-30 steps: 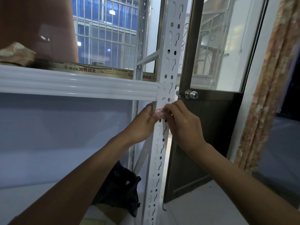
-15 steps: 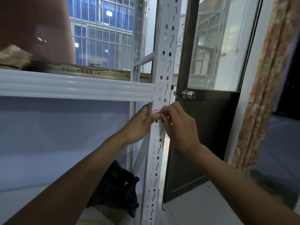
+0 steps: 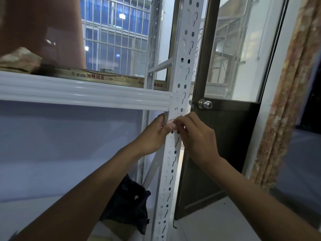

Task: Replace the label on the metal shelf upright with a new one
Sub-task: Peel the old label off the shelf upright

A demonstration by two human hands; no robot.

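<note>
A white perforated metal shelf upright (image 3: 175, 153) stands in the middle of the view, from the top to the bottom edge. On its front face, just below the joint with the white ribbed shelf beam (image 3: 83, 91), sits a small white label with red print (image 3: 171, 121). Only a corner of the label shows, because the fingers cover the rest of it.

The left hand (image 3: 154, 134) grips the upright from its left side. Its fingers are curled around the edge, behind the metal, and its thumb lies on the front face, on the lower part of the label. The right hand (image 3: 196, 136) comes from the right side with its fingers curled, and its fingertips pinch the label at its right edge. The two hands almost touch each other at the label.

Behind the upright there is a dark brown door with a glass upper pane (image 3: 225, 136), which carries a round silver door knob (image 3: 205, 103). A black plastic bag (image 3: 128, 204) lies low, to the left of the upright. A brown strip with printed characters (image 3: 97, 77) and a crumpled brown paper (image 3: 19, 60) rest on the shelf above the beam. A patterned beige curtain (image 3: 286, 101) hangs at the right side.
</note>
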